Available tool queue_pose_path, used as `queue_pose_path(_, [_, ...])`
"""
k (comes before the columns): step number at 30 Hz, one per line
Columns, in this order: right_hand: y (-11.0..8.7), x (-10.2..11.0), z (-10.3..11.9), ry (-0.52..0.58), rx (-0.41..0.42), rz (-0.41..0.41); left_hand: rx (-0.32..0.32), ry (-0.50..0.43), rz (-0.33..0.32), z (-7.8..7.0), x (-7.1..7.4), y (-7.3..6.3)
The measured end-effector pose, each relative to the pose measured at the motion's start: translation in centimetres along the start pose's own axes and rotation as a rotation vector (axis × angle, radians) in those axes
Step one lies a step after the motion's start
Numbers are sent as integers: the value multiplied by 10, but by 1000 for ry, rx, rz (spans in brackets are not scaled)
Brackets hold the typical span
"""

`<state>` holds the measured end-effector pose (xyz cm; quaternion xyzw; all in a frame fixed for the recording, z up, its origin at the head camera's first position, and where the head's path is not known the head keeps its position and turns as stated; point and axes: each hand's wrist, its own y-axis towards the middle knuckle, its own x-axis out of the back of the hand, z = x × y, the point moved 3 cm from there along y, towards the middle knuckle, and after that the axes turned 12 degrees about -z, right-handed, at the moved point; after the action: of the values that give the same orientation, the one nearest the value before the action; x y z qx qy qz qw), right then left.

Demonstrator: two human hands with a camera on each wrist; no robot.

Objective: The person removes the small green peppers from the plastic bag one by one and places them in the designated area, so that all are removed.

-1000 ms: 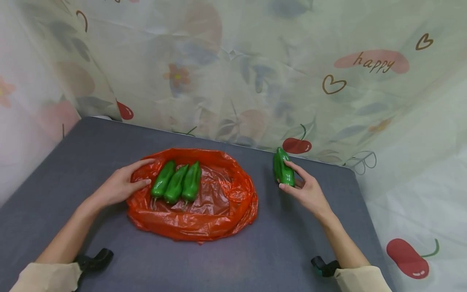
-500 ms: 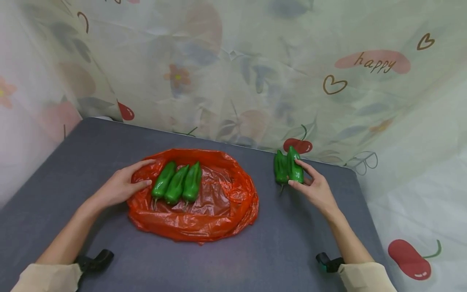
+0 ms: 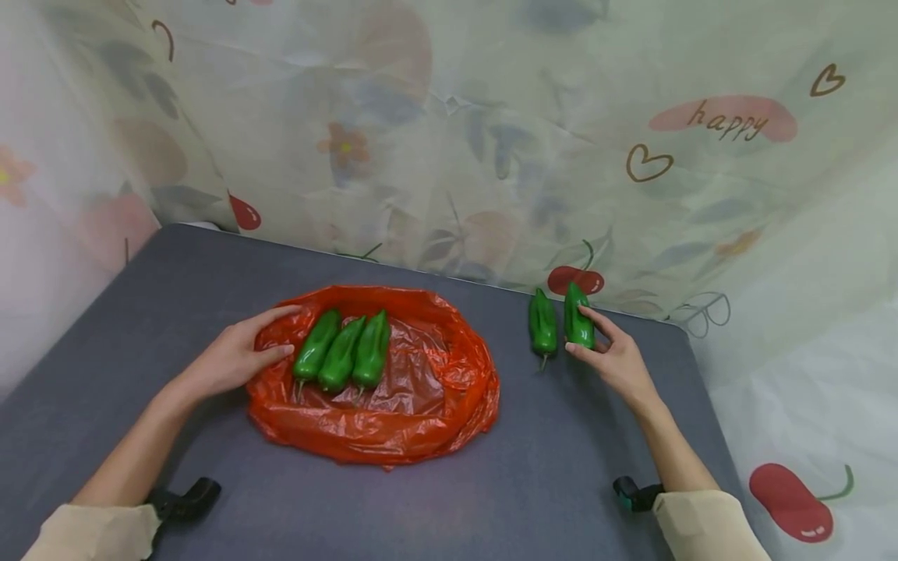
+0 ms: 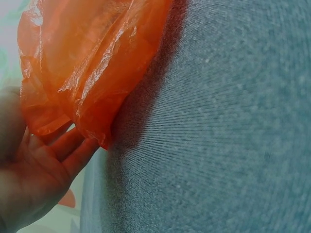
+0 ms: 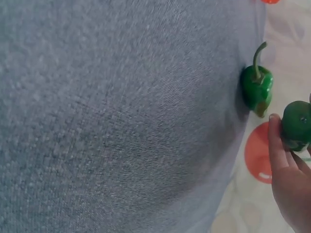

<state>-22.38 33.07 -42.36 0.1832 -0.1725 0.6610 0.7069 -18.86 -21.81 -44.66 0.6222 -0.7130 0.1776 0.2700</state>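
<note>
My left hand [image 3: 235, 358] grips the left rim of a red plastic bag [image 3: 344, 435], its thumb over the edge. The left wrist view shows the fingers under the crumpled film of the bag [image 4: 92, 58]. Inside the bag, three green peppers [image 3: 341, 354] lie side by side towards the left. To the right of the bag, my right hand [image 3: 617, 362] pinches a green pepper [image 3: 578, 315] between thumb and fingers. In the right wrist view this pepper [image 5: 296, 121] appears raised off the table. Another green pepper [image 3: 543, 323] lies just left of it, its stem pointing at me.
A grey table [image 3: 449, 506] carries everything. Its back edge meets a patterned cloth [image 3: 491, 140] close behind the two peppers on the right. More cloth hangs at both sides. Each wrist wears a black camera mount, such as the left one [image 3: 185, 499].
My right hand has moved right with its pepper, away from the pepper lying on the table, which now shows whole. My left hand and the bag stay as they were.
</note>
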Motion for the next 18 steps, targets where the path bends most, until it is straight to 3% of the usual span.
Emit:
queue_pose_path(3, [3, 0, -5, -38, 4, -4, -10, -2, -1, 0, 0, 0])
queue_pose_path(9, [11, -2, -15, -215, 34, -28, -10, -14, 0, 0, -1, 0])
queue_pose_path(18, [18, -3, -25, -301, 32, -50, 3, -19, -4, 1, 0, -2])
